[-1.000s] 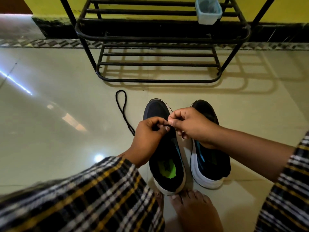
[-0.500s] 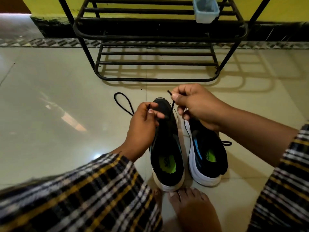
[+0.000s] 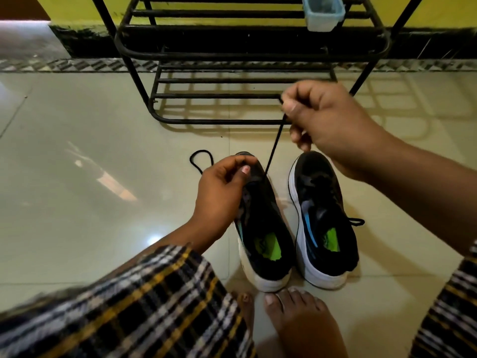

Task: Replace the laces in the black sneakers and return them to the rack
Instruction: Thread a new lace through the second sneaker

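Glossy pale floor tiles [image 3: 77,151] run to a black metal rack [image 3: 232,51] against a yellow wall [image 3: 258,5], while the right hand [image 3: 327,125] pinches a taut black lace [image 3: 273,148] and the left hand [image 3: 224,187] seemingly grips the left sneaker [image 3: 263,228].

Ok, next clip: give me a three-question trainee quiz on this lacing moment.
1. True or false: the right hand pinches a lace stretched taut up from the left sneaker.
2. Where does the blue tub sit? A) on the floor B) on the rack C) inside the right sneaker
3. Fill in: the left hand is at the ___ end of the left sneaker.

Key:
1. True
2. B
3. Toe
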A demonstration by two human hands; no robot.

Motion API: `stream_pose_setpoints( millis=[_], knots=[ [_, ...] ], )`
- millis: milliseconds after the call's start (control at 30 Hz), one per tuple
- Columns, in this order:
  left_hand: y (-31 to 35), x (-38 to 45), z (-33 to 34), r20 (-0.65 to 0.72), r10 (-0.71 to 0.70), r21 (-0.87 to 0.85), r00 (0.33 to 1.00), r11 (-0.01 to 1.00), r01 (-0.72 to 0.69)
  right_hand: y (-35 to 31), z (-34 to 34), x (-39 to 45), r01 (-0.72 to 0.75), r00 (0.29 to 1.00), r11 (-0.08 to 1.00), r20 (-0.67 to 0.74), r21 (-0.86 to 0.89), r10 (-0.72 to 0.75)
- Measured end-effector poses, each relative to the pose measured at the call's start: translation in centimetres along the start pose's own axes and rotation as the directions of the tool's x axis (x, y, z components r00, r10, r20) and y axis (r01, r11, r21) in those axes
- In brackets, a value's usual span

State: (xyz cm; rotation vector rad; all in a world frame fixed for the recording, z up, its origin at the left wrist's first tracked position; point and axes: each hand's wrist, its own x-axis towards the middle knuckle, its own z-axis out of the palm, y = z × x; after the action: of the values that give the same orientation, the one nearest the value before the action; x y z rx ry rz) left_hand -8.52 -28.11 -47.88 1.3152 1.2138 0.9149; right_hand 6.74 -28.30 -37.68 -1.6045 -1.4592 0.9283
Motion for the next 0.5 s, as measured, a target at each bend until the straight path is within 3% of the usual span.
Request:
stream_pose_setpoints(
  millis=[67, 233, 367, 500],
  knots=[
    [0.2, 0.1, 0.0, -0.011, 0.020, -0.025, 1.000, 0.999, -0.021, 0.9, 0.6, -0.5, -0.019, 1.000, 1.000, 0.005, 0.022, 0.019],
    [0.3, 0.4, 0.4, -0.026, 0.038, -0.054, 0.999, 0.998, -0.039, 1.5, 1.0, -0.7, 0.158, 0.987, 0.987, -0.022, -0.032, -0.158],
    [0.2, 0.5, 0.2, -0.032, 0.025, -0.075, 0.999, 0.997, -0.028, 1.0, 0.5, -0.6, 0.170, 0.984, 0.975, -0.068, 0.142, -0.162],
    [0.0, 0.5, -0.1, -0.051, -0.019, -0.088, 0.999, 0.996, 0.014, -1.0, -1.3, -0.2, 0.300, 0.950, 0.920, -0.161, 0.251, -0.266]
  ],
)
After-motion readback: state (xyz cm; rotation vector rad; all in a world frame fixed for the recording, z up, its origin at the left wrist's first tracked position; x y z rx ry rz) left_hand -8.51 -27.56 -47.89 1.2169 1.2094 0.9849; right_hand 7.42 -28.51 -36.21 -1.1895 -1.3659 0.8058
